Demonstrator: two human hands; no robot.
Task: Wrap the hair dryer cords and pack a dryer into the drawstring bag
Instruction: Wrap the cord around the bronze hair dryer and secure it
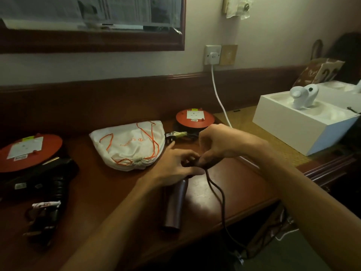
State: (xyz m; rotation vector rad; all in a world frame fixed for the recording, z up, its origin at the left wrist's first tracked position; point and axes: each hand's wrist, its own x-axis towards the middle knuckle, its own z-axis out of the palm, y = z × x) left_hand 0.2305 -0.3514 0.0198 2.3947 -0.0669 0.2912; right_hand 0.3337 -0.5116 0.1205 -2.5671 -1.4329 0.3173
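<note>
Fingers of my right hand (214, 145) are curled downward and pinch the dark cord (216, 190) near the top of the hair dryer handle (175, 204); the wrist is raised and bent, with the forearm entering from the lower right. My left hand (173, 163) lies low over the upper end of the handle, fingers bent round it and round the cord where the cord meets my right fingertips. The handle is a smooth, matte, brownish cylinder lying on the counter (117, 188), its free end pointing toward me. From the pinch point the cord, thin and rubbery, runs down across the polished wooden surface and drops over the front edge. The drawstring bag (132, 145), white cloth with orange strings and a gathered mouth, lies just beyond my left hand, closed and bulging. A second black hair dryer (39, 173) with a ribbed grip lies well apart at far left, partly on a round red disc (29, 149). Another red disc (195, 118) sits behind the bag. A white box (304, 122) stands at right.
</note>
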